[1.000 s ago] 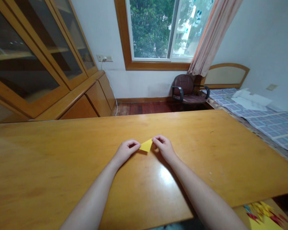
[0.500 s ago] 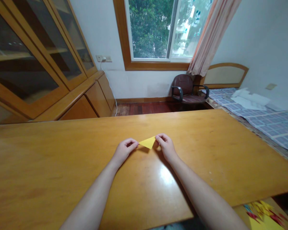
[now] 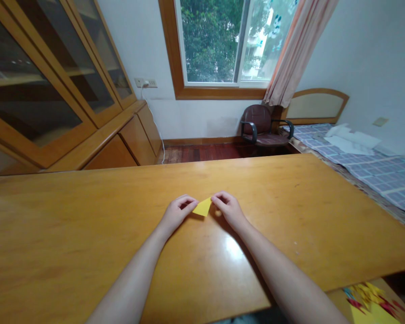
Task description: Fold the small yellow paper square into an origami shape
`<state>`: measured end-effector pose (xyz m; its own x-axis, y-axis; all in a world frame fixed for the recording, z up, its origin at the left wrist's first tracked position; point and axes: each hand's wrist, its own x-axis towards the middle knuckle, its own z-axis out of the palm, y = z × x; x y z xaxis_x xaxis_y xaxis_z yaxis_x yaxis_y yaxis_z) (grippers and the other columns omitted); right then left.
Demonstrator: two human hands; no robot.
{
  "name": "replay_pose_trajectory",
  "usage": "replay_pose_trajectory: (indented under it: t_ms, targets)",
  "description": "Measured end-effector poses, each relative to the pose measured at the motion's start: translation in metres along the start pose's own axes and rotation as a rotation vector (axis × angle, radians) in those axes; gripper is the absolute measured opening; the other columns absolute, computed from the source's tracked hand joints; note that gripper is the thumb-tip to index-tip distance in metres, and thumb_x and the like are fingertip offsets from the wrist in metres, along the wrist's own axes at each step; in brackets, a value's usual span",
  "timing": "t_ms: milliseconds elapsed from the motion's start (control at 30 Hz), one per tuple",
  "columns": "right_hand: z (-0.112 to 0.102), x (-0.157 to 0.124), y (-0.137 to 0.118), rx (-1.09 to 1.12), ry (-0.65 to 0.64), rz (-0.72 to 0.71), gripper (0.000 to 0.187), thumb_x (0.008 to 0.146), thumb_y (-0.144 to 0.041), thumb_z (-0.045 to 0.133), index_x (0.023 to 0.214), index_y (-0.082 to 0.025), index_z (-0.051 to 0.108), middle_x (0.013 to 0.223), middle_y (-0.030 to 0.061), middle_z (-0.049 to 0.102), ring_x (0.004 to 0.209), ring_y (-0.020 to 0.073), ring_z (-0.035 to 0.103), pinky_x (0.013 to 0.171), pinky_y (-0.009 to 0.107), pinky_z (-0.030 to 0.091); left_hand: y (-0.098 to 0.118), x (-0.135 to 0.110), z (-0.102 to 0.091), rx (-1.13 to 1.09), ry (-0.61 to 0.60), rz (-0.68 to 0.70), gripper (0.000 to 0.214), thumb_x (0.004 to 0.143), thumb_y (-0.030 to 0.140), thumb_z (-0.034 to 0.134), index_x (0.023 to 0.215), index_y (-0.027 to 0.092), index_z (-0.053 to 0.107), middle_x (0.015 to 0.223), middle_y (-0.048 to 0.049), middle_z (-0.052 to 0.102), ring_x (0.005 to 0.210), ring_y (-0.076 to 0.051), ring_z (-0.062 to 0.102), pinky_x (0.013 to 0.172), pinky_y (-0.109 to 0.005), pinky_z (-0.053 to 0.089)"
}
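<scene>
A small yellow folded paper (image 3: 203,207), triangular in shape, is held just above the wooden table (image 3: 87,225) near its middle. My left hand (image 3: 175,213) pinches its left corner with closed fingers. My right hand (image 3: 227,209) pinches its right edge, fingers curled in. Both forearms reach in from the lower edge of the view.
A pile of yellow and red folded paper pieces (image 3: 371,299) lies below the table's near right corner. A dark office chair (image 3: 261,126) stands under the window. A bed with a checked cover (image 3: 374,166) runs along the right. Glass-door cabinets (image 3: 54,90) line the left wall.
My hands have drawn closer together, and the yellow paper between them looks narrower than half a second ago. The right hand shifted slightly left.
</scene>
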<state>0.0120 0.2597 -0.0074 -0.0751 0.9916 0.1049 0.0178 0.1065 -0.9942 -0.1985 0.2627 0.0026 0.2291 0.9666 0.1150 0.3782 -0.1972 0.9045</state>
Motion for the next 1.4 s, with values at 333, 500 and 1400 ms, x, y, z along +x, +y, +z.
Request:
replay_pose_trajectory:
  t_ms: [333, 500, 1400]
  targets:
    - [-0.002, 0.002, 0.009, -0.079, 0.008, -0.066, 0.024, 0.086, -0.040, 0.062, 0.076, -0.018, 0.065, 0.072, 0.0012, 0.060, 0.069, 0.0154, 0.055, 0.063, 0.025, 0.043, 0.001, -0.001, 0.000, 0.043, -0.008, 0.022, 0.025, 0.083, 0.039, 0.062, 0.073, 0.017, 0.068, 0.077, -0.0031, 0.067, 0.077, -0.019, 0.061, 0.073, -0.027, 0.045]
    - [-0.001, 0.003, 0.009, -0.147, 0.064, -0.155, 0.022, 0.086, -0.038, 0.062, 0.096, -0.019, 0.066, 0.091, 0.0047, 0.063, 0.073, 0.0151, 0.058, 0.067, 0.027, 0.047, -0.001, 0.000, 0.001, 0.087, 0.003, 0.035, 0.024, 0.085, 0.037, 0.060, 0.074, 0.018, 0.068, 0.077, -0.0029, 0.066, 0.077, -0.018, 0.061, 0.073, -0.027, 0.045]
    - [0.007, -0.002, 0.002, -0.440, -0.156, -0.362, 0.009, 0.079, -0.015, 0.062, 0.072, -0.019, 0.064, 0.077, 0.0024, 0.062, 0.077, 0.0166, 0.058, 0.073, 0.028, 0.044, 0.000, -0.006, 0.006, 0.246, -0.091, 0.222, 0.020, 0.088, 0.029, 0.056, 0.074, 0.019, 0.066, 0.076, -0.0036, 0.065, 0.074, -0.017, 0.059, 0.071, -0.027, 0.044]
